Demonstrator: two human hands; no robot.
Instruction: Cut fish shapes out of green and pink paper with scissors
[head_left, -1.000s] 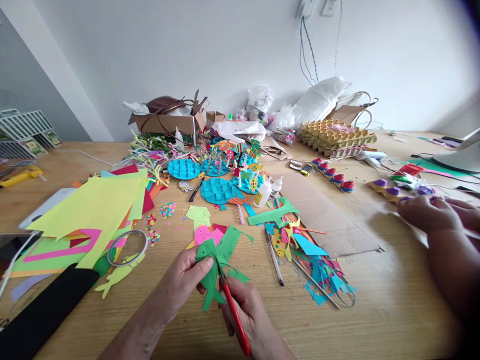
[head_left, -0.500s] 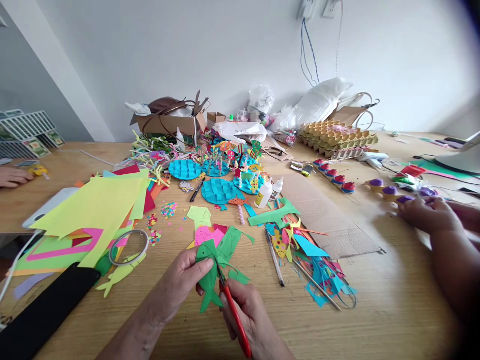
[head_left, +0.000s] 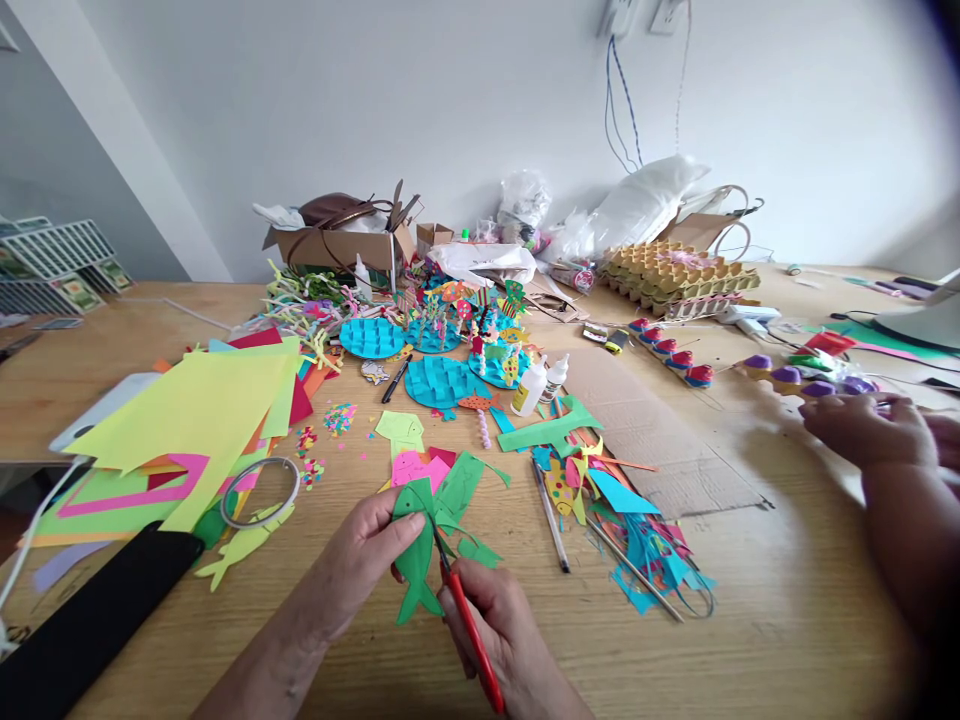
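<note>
Green paper fish (head_left: 417,562) | long axis head-away, tail-near | left fingers (head_left: 403,536) pinch its left side | right fingers (head_left: 484,587) grip scissors (head_left: 474,632), blades along right edge

Left fingers (head_left: 403,536) hide part of the green fish (head_left: 420,572), seemingly one edge

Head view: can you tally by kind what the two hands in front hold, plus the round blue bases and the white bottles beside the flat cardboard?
Green paper fish, in the left hand: 1
Red-handled scissors, in the right hand: 1
Round blue bases: 4
White bottles: 2
Total: 8
</note>
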